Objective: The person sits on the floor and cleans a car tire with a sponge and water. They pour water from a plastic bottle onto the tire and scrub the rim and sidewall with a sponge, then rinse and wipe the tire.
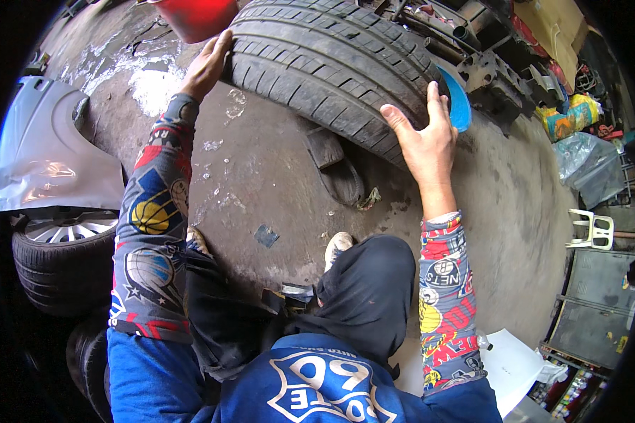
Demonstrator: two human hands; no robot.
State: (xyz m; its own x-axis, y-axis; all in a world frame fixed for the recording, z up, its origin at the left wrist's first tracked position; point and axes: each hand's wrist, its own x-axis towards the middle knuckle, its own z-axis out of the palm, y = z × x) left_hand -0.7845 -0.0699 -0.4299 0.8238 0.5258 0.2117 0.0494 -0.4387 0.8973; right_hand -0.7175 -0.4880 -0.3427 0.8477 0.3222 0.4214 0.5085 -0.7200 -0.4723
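A black car tyre (331,67) stands in front of me with its grooved tread toward me. My left hand (208,65) lies flat against its left edge, fingers stretched along the side. At the right edge my right hand (430,137) rests with thumb and fingers spread, the thumb on the tread. Between both hands the tyre is upright and a little tilted. Below the tyre, a dark block with a loop of strap or rubber (335,166) lies on the floor. A blue curved rim (457,99) shows behind the tyre's right side.
A red bucket (197,17) stands beyond my left hand. To the left are a silver car panel (53,148) and a wheel (63,261). Metal engine parts (494,81) lie far right, near a plastic bag (589,166), a small white stool (591,229) and a dark cabinet (600,282).
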